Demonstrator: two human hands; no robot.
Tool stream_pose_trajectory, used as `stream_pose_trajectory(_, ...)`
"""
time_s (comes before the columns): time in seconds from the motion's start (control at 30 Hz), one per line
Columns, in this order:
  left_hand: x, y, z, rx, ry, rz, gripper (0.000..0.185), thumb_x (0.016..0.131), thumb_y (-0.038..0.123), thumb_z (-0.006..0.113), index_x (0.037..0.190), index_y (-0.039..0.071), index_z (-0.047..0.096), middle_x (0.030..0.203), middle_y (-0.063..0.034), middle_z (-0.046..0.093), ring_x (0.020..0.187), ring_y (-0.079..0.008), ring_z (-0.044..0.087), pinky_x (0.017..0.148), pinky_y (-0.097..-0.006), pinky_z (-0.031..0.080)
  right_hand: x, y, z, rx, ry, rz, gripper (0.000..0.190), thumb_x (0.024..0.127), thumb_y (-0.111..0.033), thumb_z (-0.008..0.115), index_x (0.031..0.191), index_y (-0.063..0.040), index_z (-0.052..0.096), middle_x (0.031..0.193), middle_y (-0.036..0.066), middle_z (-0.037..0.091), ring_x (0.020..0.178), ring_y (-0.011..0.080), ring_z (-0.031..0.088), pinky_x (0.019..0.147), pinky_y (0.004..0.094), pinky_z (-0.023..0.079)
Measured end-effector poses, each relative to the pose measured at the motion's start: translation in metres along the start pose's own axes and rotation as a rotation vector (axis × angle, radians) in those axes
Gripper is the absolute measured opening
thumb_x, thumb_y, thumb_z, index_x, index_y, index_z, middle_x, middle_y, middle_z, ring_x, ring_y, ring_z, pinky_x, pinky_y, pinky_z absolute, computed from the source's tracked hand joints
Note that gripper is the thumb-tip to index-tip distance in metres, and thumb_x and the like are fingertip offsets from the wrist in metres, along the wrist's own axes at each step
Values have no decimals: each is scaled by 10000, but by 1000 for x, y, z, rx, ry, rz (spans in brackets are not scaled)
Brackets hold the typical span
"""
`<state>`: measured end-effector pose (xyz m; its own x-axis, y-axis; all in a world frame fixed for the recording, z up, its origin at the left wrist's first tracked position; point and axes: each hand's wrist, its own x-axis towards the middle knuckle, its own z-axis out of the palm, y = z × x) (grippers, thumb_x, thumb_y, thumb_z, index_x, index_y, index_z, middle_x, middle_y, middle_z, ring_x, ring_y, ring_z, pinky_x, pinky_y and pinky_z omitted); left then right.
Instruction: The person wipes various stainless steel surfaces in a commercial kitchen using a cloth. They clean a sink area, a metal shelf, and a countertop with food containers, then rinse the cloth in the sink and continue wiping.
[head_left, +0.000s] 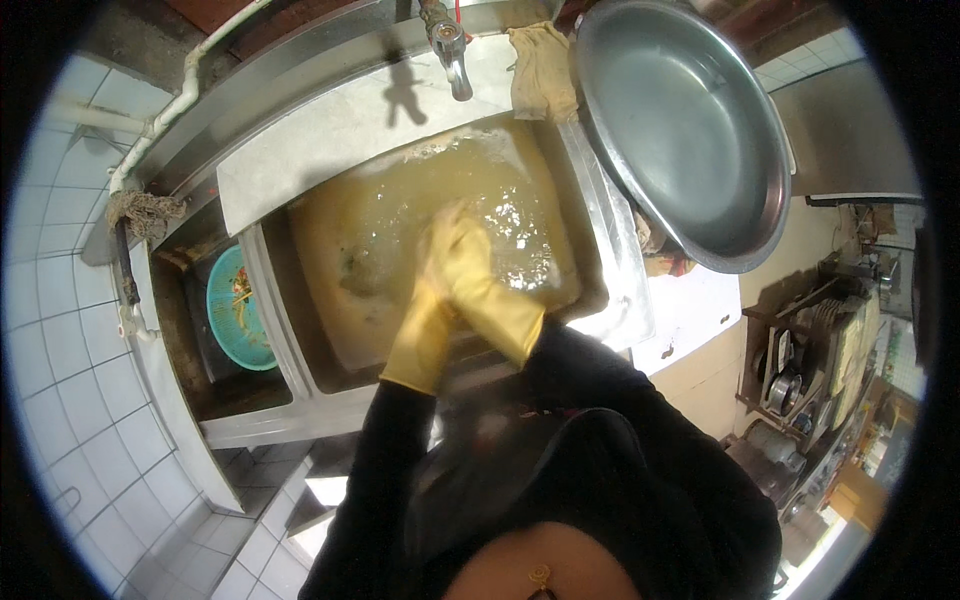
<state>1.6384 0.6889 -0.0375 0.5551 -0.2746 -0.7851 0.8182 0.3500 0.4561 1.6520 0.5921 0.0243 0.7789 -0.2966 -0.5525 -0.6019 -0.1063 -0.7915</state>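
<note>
Yellow rubber gloves cover both hands, which meet over a steel sink basin (592, 247) filled with murky, yellowish water. My left hand (433, 259) is mostly hidden by my right hand (463, 244), and motion blurs them both. Whether anything is held between them cannot be told. Foam floats on the water (390, 217) along its far edge, and a dark shape shows below the surface left of my hands. A chrome tap (454, 60) stands beyond the basin.
A large oval metal tub (667, 127) rests at the right, beside a tan cloth (544, 71). In the smaller left sink sits a turquoise colander (225, 315) with food scraps. A white pipe (189, 82) runs along the left wall. Shelves with pans stand far right.
</note>
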Motion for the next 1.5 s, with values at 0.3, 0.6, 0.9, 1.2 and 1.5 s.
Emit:
stream_pose_trajectory(0.3,-15,23,34,180,151,58,634,995,404,595,1450,-19,469,1457,-218,501,1294,-307,538,1014,-419,505,-18,33,23,-161,116,-806,277,1016,-204,536,1099,24,669,950,155,676,787,256,647,751,362,596)
stream_pose_trajectory(0.6,-37,22,40,257,-211,75,664,1008,453,587,1476,2,453,1545,-184,431,1372,-319,484,1103,-445,454,107,117,-92,22,389,189,383,982,-265,618,1227,29,644,1083,174,708,944,282,706,798,377,578)
stream_pose_trajectory(0.9,10,18,-25,176,99,-113,948,874,727,591,1547,93,381,1554,-223,404,1447,-368,334,1116,-634,332,74,96,-12,-972,-316,150,785,897,-527,665,1506,-193,298,1550,185,312,1337,327,445,1108,454,458)
stream_pose_trajectory(1.2,-12,14,-82,-111,-190,-117,653,963,542,565,1347,14,536,1228,-205,623,1043,-306,607,871,-527,482,-59,38,48,-240,61,-830,206,775,-224,758,943,-120,700,1105,101,694,973,324,642,925,473,531)
stream_pose_trajectory(1.5,4,17,-10,306,-55,115,455,1013,414,556,1171,-3,647,1025,-118,709,820,-250,669,691,-363,544,54,45,-19,125,-398,-7,422,965,-274,566,1298,-14,553,1372,228,558,1167,282,623,980,360,548)
